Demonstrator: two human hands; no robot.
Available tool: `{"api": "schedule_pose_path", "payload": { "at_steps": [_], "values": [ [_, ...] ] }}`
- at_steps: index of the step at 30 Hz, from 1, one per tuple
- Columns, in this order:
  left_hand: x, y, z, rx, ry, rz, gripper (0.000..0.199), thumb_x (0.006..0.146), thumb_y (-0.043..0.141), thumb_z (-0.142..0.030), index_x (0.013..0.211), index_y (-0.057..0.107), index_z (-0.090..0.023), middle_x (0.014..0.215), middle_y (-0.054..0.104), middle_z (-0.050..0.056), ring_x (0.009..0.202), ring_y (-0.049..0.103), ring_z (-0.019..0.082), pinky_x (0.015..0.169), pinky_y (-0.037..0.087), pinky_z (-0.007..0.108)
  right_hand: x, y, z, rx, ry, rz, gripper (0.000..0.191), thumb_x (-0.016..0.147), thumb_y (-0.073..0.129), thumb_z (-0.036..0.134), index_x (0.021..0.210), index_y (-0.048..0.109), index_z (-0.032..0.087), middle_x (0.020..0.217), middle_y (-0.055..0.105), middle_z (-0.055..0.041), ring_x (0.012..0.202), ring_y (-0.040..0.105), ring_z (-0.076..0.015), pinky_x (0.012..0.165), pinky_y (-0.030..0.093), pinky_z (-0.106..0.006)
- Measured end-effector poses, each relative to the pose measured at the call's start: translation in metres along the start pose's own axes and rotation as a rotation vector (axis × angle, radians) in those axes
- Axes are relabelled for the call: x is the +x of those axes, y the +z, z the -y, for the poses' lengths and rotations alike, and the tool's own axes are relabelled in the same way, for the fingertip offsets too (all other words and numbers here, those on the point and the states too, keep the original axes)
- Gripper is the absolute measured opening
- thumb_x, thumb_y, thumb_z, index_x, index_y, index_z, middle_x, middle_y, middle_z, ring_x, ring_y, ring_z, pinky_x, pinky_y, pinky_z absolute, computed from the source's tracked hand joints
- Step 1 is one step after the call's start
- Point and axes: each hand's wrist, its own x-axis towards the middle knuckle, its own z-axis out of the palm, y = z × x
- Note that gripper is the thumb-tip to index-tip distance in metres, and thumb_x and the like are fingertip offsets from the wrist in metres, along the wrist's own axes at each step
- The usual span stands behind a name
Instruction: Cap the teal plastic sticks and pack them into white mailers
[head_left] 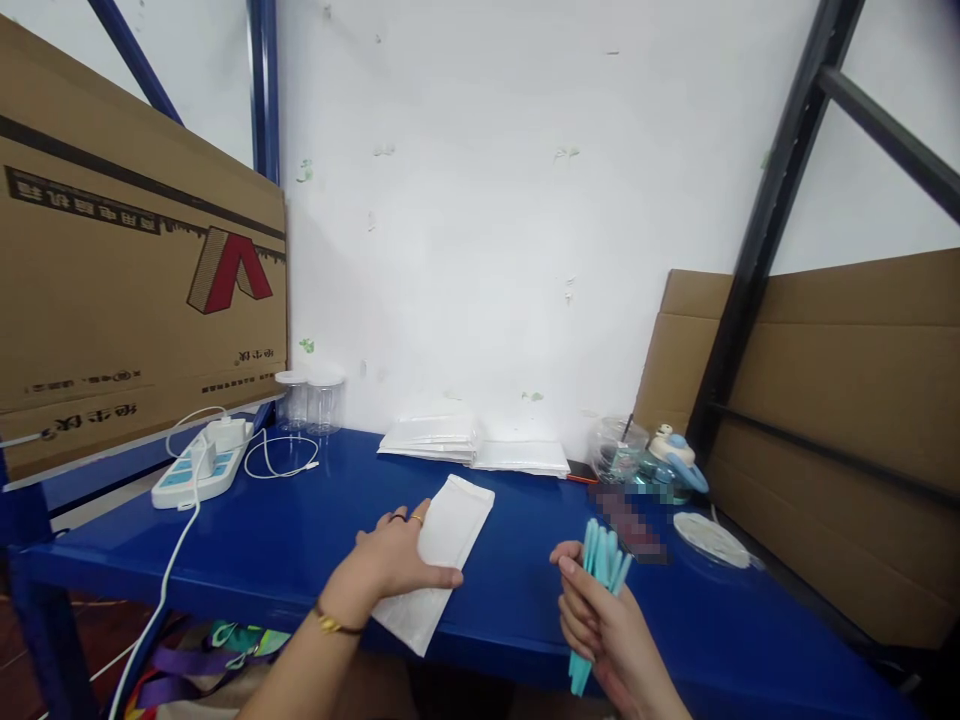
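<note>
On the blue table (pixel 300 530), near its front edge, lies a flat white envelope-like packet (pixel 459 515), slanted to the right. My left hand (pixel 394 560) rests over its left side, thumb and fingers spread apart. Several light-blue sticks (pixel 602 560) stand upright in a bundle in my right hand (pixel 600 620), whose fingers are wrapped round them. The sticks poke out above and below the fist. What the sticks are exactly cannot be told.
Stacks of white packets (pixel 427 437) lie along the wall. A power strip (pixel 202 465) with white cables and clear jars (pixel 325 405) are at left. A plastic tub (pixel 616 450), a blue-handled bottle (pixel 671 465) and a round white item (pixel 711 540) are at right. Cardboard (pixel 142 270) flanks the table.
</note>
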Motion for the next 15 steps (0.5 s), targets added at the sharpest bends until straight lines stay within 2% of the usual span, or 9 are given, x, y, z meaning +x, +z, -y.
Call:
{"api": "schedule_pose_path", "payload": {
  "at_steps": [2,5,8,11,13,15],
  "values": [
    [0.018,0.019,-0.014,0.15,-0.106,0.011,0.105,0.044,0.068,-0.058,0.135,0.036,-0.017,0.134,0.039,0.025,0.122,0.031,0.048,0.088,0.029,0.065,0.001,0.004,-0.002,-0.003,-0.022,-0.003,0.025,0.079,0.064,0.04,0.087,0.053,0.02,0.043,0.021,0.0132,0.033,0.013,-0.0016,0.03,0.014,-0.015],
    [0.035,0.035,-0.025,0.205,-0.084,-0.05,0.101,0.049,0.066,-0.049,0.136,0.033,-0.013,0.126,0.046,0.026,0.117,0.038,0.043,0.085,0.035,0.058,0.002,0.002,-0.002,-0.008,-0.041,-0.005,0.025,0.078,0.064,0.04,0.088,0.054,0.019,0.043,0.022,0.013,0.033,0.014,-0.0017,0.03,0.015,-0.015],
    [0.039,0.034,-0.023,0.244,-0.047,-0.07,0.095,0.048,0.066,-0.032,0.135,0.033,-0.01,0.121,0.05,0.023,0.11,0.046,0.039,0.084,0.038,0.052,0.004,-0.004,0.003,-0.01,-0.059,-0.007,0.024,0.078,0.064,0.039,0.088,0.055,0.019,0.043,0.022,0.0129,0.033,0.014,-0.0019,0.03,0.016,-0.015],
    [0.034,0.03,-0.022,0.291,0.082,-0.185,0.089,0.051,0.059,-0.018,0.136,0.032,-0.012,0.119,0.051,0.02,0.107,0.049,0.034,0.086,0.037,0.046,0.009,-0.006,0.016,0.045,-0.137,-0.021,0.021,0.08,0.062,0.037,0.086,0.057,0.018,0.043,0.022,0.0123,0.033,0.014,-0.0021,0.03,0.016,-0.016],
    [0.028,0.029,-0.027,0.278,0.184,-0.264,0.089,0.054,0.059,-0.019,0.138,0.029,-0.016,0.118,0.052,0.016,0.107,0.05,0.032,0.086,0.036,0.043,0.015,-0.003,0.031,0.108,-0.223,-0.028,0.02,0.082,0.06,0.037,0.082,0.058,0.017,0.042,0.023,0.0119,0.033,0.014,-0.0024,0.031,0.018,-0.016],
    [0.022,0.027,-0.035,0.24,0.243,-0.31,0.093,0.053,0.064,-0.028,0.138,0.027,-0.021,0.114,0.053,0.013,0.104,0.05,0.032,0.085,0.036,0.042,0.021,0.005,0.049,0.164,-0.32,-0.026,0.02,0.083,0.059,0.036,0.077,0.058,0.017,0.042,0.023,0.0115,0.033,0.016,-0.0028,0.032,0.021,-0.017]
  ]
}}
